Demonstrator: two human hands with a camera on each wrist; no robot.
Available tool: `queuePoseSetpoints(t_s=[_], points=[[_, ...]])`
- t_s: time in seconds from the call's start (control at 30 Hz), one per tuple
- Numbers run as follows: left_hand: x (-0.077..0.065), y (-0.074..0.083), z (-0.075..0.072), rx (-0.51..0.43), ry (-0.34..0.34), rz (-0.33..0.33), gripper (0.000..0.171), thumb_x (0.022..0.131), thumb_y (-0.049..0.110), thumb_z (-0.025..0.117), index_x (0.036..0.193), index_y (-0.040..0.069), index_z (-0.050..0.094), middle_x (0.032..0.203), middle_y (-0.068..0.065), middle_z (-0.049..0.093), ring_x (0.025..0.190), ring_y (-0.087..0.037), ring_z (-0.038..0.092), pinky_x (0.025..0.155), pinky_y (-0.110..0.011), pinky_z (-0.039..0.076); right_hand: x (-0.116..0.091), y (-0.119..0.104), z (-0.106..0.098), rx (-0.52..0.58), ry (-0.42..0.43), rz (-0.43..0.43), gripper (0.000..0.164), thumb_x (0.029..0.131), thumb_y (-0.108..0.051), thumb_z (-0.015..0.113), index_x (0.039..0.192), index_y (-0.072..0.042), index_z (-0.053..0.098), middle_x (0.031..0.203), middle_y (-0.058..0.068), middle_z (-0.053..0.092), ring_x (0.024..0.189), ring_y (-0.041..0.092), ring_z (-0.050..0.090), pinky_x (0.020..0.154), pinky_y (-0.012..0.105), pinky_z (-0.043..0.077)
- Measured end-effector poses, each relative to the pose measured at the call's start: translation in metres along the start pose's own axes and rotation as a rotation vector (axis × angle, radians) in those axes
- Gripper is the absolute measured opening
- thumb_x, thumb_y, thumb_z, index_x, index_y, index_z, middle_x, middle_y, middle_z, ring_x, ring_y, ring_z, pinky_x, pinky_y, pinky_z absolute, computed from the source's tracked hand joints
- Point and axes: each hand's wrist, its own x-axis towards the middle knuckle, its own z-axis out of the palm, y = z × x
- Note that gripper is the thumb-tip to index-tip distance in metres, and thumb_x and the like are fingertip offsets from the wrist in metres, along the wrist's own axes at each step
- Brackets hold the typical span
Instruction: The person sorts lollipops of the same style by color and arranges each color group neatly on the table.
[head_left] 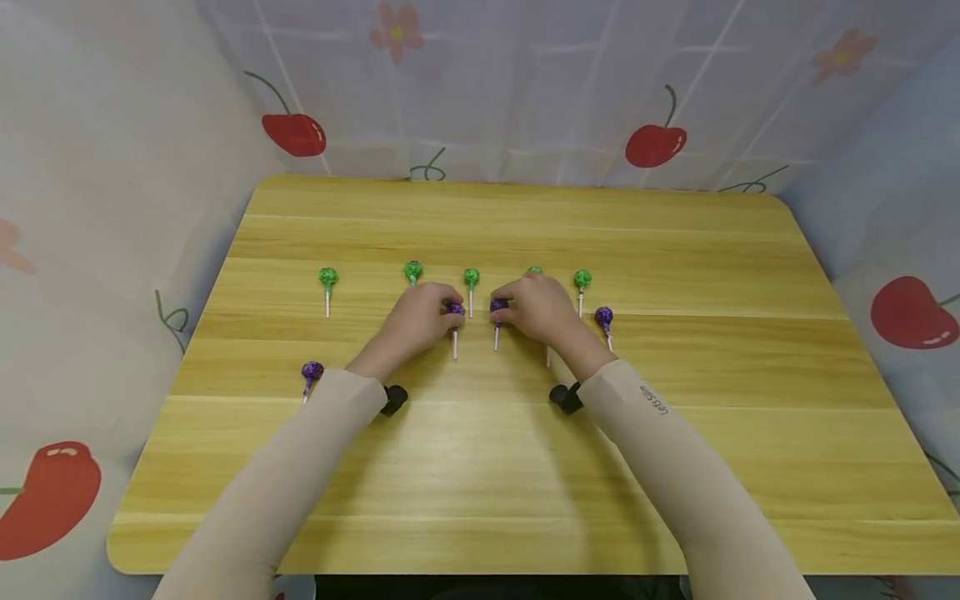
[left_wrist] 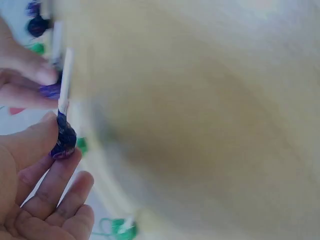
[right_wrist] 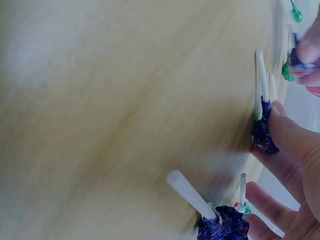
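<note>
Near the middle of the table, my left hand pinches a purple-wrapped lollipop by its head between thumb and fingers, white stick pointing toward me. Just to the right, my right hand holds another purple lollipop the same way, its stick also toward me. The two heads are a short gap apart in the head view. Beyond them is a row of green lollipops, including a middle one between the hands and one partly hidden behind my right hand.
Two more green lollipops lie on the left and one on the right. A purple lollipop lies by my left sleeve, another beyond my right wrist. The wooden table meets cherry-print curtains.
</note>
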Motion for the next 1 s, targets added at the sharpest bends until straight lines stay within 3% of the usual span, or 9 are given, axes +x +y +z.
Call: queuePoseSetpoints(t_s=[0.17, 0.4, 0.67, 1.0], points=[[-0.020, 0.001, -0.017, -0.099, 0.008, 0.000, 0.029, 0.095, 0.028, 0.069, 0.120, 0.013, 0.070, 0.117, -0.003, 0.070, 0.112, -0.022, 0.061, 0.094, -0.042, 0.050, 0.000, -0.002, 0.000, -0.001, 0.000, 0.000, 0.031, 0.091, -0.037, 0.072, 0.117, -0.020, 0.075, 0.112, 0.000, 0.075, 0.092, 0.021, 0.064, 0.081, 0.038, 0.051], [-0.054, -0.014, -0.034, -0.128, 0.015, 0.014, 0.029, 0.094, 0.030, 0.070, 0.119, 0.015, 0.071, 0.117, 0.000, 0.070, 0.126, -0.025, 0.056, 0.106, -0.049, 0.043, -0.001, -0.001, 0.000, 0.004, -0.013, 0.021, 0.032, 0.091, -0.038, 0.072, 0.118, -0.021, 0.075, 0.115, 0.000, 0.075, 0.095, 0.022, 0.063, 0.083, 0.038, 0.051], [-0.082, -0.037, -0.030, -0.104, -0.033, -0.025, 0.024, 0.093, 0.026, 0.072, 0.114, 0.016, 0.072, 0.118, -0.004, 0.071, 0.131, -0.031, 0.054, 0.111, -0.055, 0.040, -0.002, -0.002, -0.002, 0.008, -0.012, 0.028, 0.033, 0.091, -0.038, 0.071, 0.118, -0.020, 0.075, 0.116, 0.002, 0.074, 0.099, 0.023, 0.064, 0.087, 0.040, 0.051], [-0.094, -0.044, -0.019, -0.077, -0.021, -0.004, 0.020, 0.091, 0.022, 0.073, 0.109, 0.015, 0.073, 0.115, -0.003, 0.071, 0.118, -0.026, 0.062, 0.100, -0.047, 0.050, -0.003, -0.003, -0.001, 0.014, -0.027, 0.035, 0.035, 0.092, -0.039, 0.070, 0.122, -0.020, 0.073, 0.120, 0.004, 0.073, 0.106, 0.026, 0.065, 0.091, 0.043, 0.052]])
